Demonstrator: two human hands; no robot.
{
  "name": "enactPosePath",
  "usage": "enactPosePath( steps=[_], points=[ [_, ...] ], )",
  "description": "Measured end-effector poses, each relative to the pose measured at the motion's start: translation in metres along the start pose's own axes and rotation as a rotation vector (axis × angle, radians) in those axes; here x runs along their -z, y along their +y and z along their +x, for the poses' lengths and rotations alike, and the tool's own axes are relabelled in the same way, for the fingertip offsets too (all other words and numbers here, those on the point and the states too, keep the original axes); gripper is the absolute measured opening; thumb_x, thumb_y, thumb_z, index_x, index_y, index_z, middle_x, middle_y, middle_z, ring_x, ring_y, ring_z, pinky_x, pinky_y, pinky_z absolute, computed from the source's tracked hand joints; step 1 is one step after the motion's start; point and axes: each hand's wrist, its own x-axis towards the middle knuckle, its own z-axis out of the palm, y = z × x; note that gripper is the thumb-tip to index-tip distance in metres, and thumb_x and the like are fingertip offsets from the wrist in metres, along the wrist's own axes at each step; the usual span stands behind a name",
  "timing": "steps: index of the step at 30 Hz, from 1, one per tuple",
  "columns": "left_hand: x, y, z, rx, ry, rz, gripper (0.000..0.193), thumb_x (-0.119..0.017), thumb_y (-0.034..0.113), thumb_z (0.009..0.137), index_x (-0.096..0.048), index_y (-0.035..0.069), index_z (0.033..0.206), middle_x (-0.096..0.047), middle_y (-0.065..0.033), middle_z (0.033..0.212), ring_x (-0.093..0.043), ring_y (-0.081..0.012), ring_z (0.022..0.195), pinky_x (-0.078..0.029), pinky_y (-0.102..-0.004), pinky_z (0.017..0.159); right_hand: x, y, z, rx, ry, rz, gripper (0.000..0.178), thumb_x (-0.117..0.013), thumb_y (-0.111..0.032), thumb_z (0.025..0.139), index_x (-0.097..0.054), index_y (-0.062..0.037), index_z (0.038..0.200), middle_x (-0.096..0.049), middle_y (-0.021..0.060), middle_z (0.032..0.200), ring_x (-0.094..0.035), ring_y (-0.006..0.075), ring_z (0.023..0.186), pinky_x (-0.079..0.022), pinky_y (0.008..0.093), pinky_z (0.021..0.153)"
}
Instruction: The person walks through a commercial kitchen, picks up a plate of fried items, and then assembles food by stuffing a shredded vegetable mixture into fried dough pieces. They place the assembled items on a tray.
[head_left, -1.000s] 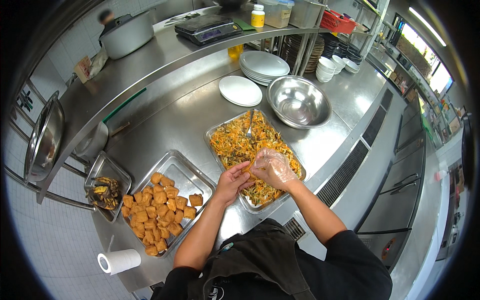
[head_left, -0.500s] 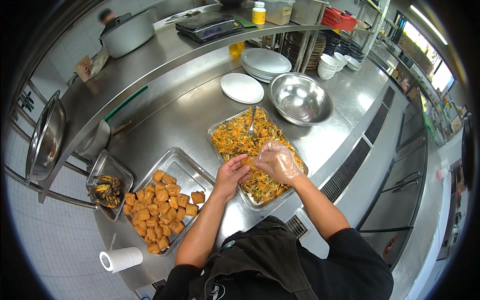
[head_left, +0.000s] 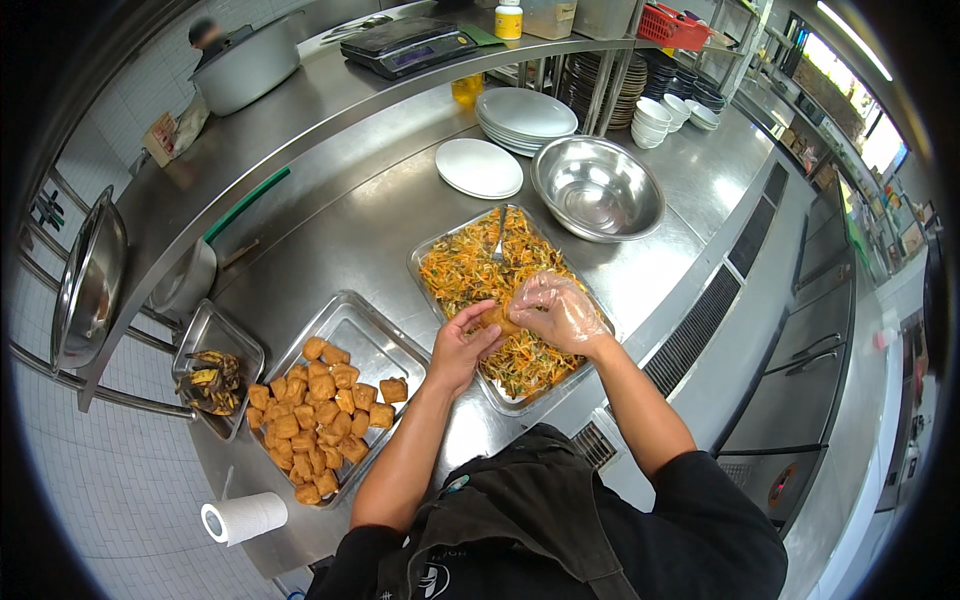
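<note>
Stainless-steel bench (head_left: 310, 250); at its near edge, shredded vegetables (head_left: 460, 265) fill a tray (head_left: 512, 406) beneath both hands; the bare left hand (head_left: 463, 350) pinches a golden-brown puff (head_left: 496, 318); the gloved right hand (head_left: 560, 315) gathers its fingertips against it, though whether they grip I cannot tell; the step looks like opening or filling; the next move seems to call for steady left fingers and a light right touch; more puffs (head_left: 325, 410) pile toward the bench's left edge.

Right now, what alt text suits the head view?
A bare left hand holds a golden-brown food piece, a clear-gloved right hand at it, above a rectangular metal tray of shredded orange-green vegetables. Golden-brown cubes lie left.
</note>
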Motion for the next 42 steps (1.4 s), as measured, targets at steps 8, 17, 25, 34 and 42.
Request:
enactPosePath(
  steps=[8,17,25,34,42],
  points=[
    [0.006,0.002,-0.002,-0.032,0.027,-0.093,0.046,-0.066,-0.001,0.094,-0.051,0.003,0.138,-0.058,-0.0079,0.13,-0.064,-0.0203,0.113,-0.058,-0.0333,0.095,-0.012,0.016,-0.017,-0.493,-0.26,0.582,0.043,-0.066,-0.013,0.093,-0.059,-0.0038,0.134,-0.068,0.008,0.11,-0.067,0.0188,0.104,-0.052,0.0335,0.087],
    [-0.005,0.002,-0.006,-0.16,0.077,0.241,0.049,-0.072,-0.004,0.089,-0.056,0.0,0.135,-0.067,-0.01,0.119,-0.065,-0.0152,0.107,-0.056,-0.0269,0.09,-0.025,-0.008,-0.018,-0.38,-0.007,0.052,0.023,-0.07,-0.018,0.09,-0.073,0.0002,0.104,-0.07,0.0185,0.089,-0.068,0.0315,0.08,-0.054,0.0384,0.074],
    [-0.004,0.001,-0.008,-0.069,0.041,0.064,0.048,-0.069,-0.004,0.091,-0.054,0.0,0.137,-0.064,-0.0101,0.123,-0.066,-0.0169,0.107,-0.058,-0.0296,0.092,-0.022,-0.014,-0.009,-0.175,-0.049,-0.004,0.018,-0.071,-0.018,0.087,-0.074,-0.001,0.094,-0.07,0.0204,0.089,-0.068,0.0375,0.082,-0.054,0.0431,0.073],
    [0.004,-0.003,-0.005,-0.02,0.009,0.067,0.048,-0.069,-0.002,0.092,-0.054,0.001,0.138,-0.062,-0.0094,0.122,-0.068,-0.0174,0.104,-0.061,-0.0321,0.089,-0.014,-0.016,-0.002,-0.274,-0.074,-0.117,0.02,-0.073,-0.017,0.086,-0.075,-0.0051,0.102,-0.07,0.0142,0.086,-0.068,0.0336,0.084,-0.055,0.04,0.075],
    [0.007,0.001,-0.004,0.044,0.022,0.076,0.045,-0.066,-0.001,0.094,-0.055,0.002,0.137,-0.059,-0.0079,0.127,-0.067,-0.0196,0.107,-0.061,-0.0344,0.092,-0.007,-0.013,-0.006,0.066,0.014,-0.016,0.02,-0.072,-0.018,0.087,-0.076,-0.0095,0.105,-0.071,0.0116,0.096,-0.068,0.0297,0.089,-0.055,0.0388,0.08]
  ],
)
